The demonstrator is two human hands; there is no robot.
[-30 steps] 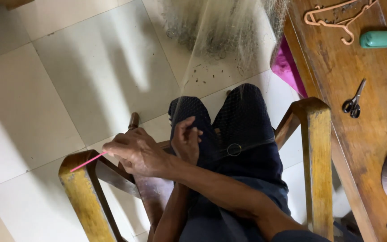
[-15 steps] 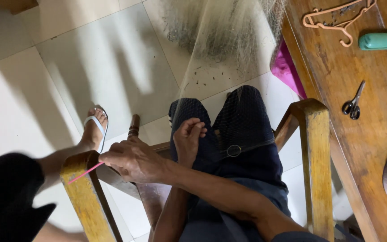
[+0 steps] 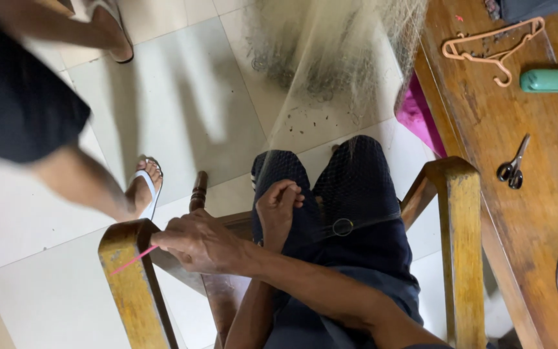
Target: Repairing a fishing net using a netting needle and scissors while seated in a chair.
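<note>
Pale floor tiles fill the upper left of the view. A wooden table runs along the right edge from 1 to 5 o'clock.

The person sits in a wooden chair whose armrests stand at 7 and 4 o'clock. Dark trousers cover the lap at centre.

Right hand: crossed over to the 8 o'clock side, fingers pressed together and pinching a thin pink needle. The needle points out toward the left armrest; its inner end is hidden under the fingers.

Left hand: at centre, fingers curled together on the knee. What they grip is too fine to make out; it lies where the net comes down.

The net is a pale, sheer sheet stretching from 12 o'clock to the lap. Its threads blur against the tiles, and its top is cut off by the frame.

On the table, near 2 o'clock, lie a hanger, a green case and scissors. A rounded object at 4 o'clock is cut off and cannot be identified. Pink cloth shows between net and table, mostly hidden.

Another person's legs cross at 10 o'clock, blurred, with one sandalled foot beside the chair.
</note>
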